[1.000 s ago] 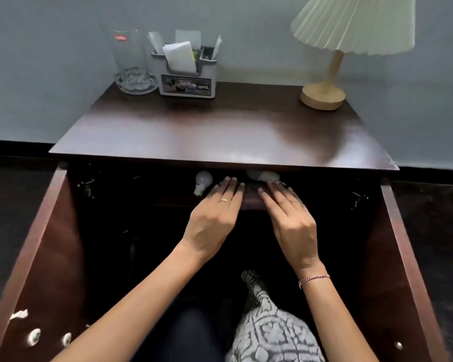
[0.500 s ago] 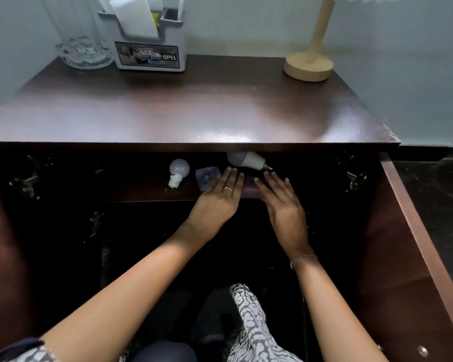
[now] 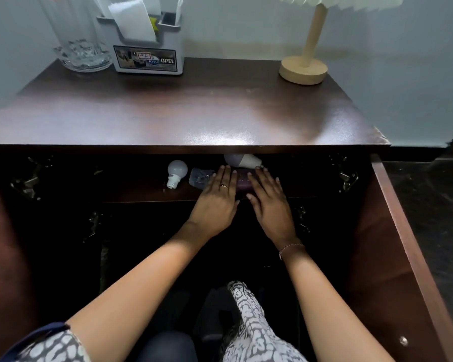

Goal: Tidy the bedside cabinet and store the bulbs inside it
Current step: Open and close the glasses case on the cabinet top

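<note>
Inside cabinet: left hand, right hand, fingers straight, flat on rounded purple case; white bulb beside.

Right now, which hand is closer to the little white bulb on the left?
Left. The left hand lies just right of the small bulb, not touching; the right hand is farther right.

- The top edge cuts off the lampshade and the tall glass.
- The left hand and right hand cover most of a purple object.
</note>
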Motion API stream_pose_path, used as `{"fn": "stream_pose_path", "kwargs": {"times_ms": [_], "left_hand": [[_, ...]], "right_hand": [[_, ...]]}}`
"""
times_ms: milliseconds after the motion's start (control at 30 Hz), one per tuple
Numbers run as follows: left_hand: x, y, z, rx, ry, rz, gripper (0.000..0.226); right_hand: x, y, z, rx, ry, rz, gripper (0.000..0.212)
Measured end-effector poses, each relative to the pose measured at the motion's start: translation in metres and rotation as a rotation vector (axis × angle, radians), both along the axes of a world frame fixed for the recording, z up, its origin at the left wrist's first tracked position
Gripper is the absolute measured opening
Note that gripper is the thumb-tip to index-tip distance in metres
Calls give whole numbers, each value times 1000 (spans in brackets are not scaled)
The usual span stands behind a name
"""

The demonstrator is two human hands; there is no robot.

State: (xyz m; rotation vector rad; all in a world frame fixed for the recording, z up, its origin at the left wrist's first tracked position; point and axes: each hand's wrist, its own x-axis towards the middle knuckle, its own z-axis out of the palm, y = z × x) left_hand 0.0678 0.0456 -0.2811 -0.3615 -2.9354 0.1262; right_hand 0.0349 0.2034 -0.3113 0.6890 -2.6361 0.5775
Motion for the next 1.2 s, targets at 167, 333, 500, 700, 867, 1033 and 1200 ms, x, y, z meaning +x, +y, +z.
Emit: {"fn": "stream_pose_path", "kwargs": {"times_ms": [167,333,500,700,867,1033,1200], "left_hand": [[16,7,20,147,-13,118,83],[22,23,19,209,-126,181,84],[8,31,7,282,-150,203,83],[6,25,-9,311,-44,175,82],[14,18,4,331,23,148,83],[43,23,22,300,-140,221,79],[76,19,58,338,-130,237,74]], "right_hand": [[30,-5,10,164,-28,-105,65],[32,-4,6,248,-167,-103,67],[16,-10,0,222,-213,-67,74],[15,-13,-10,209,-176,-96,73],[31,-16,-2,192,-174,-104,66],[60,-19,27,140,-296,-83,66],[98,-19,68,248,-359,-122,61]]}}
